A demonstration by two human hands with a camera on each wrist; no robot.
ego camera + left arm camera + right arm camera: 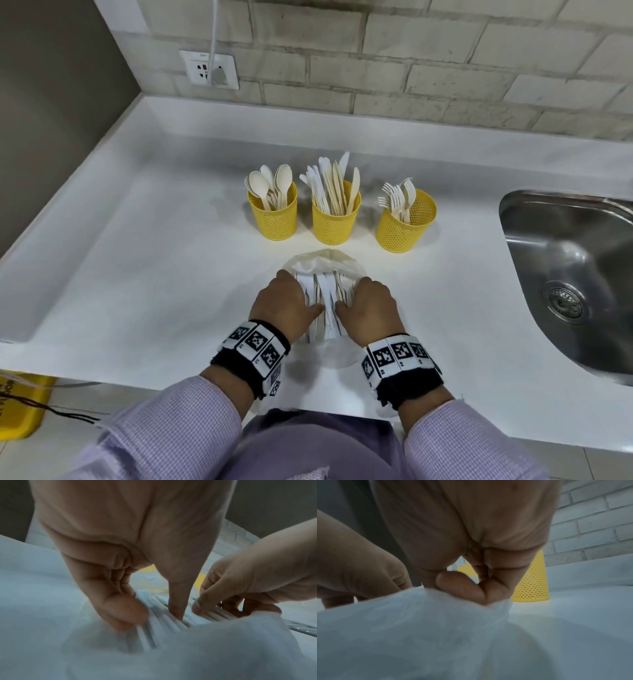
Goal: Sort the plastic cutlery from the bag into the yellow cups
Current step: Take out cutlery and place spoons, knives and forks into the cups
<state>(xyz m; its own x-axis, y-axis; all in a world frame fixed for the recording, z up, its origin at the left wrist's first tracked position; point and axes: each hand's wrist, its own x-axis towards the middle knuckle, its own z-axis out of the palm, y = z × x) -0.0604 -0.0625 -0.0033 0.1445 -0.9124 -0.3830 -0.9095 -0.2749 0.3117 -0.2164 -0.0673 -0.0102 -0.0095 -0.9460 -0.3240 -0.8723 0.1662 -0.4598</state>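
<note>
A thin white bag [322, 260] lies on the white counter [154, 274], just in front of three yellow mesh cups. The left cup [274, 219] holds spoons, the middle cup [334, 222] knives, and the right cup [404, 228] forks. White and beige cutlery [325, 291] lies bundled inside the bag's mouth. My left hand [291, 301] pinches handles of the cutlery [159, 623] between curled fingers and thumb. My right hand [363, 301] grips the bag's right edge [419, 628], its fingers [462, 588] curled onto the film. The fingertips are hidden in the head view.
A steel sink [565, 274] is set into the counter at the right. A wall socket [209, 70] with a white cable plugged in sits on the brick wall behind. The counter's front edge runs at my waist; a yellow object [20, 407] is on the floor at the left.
</note>
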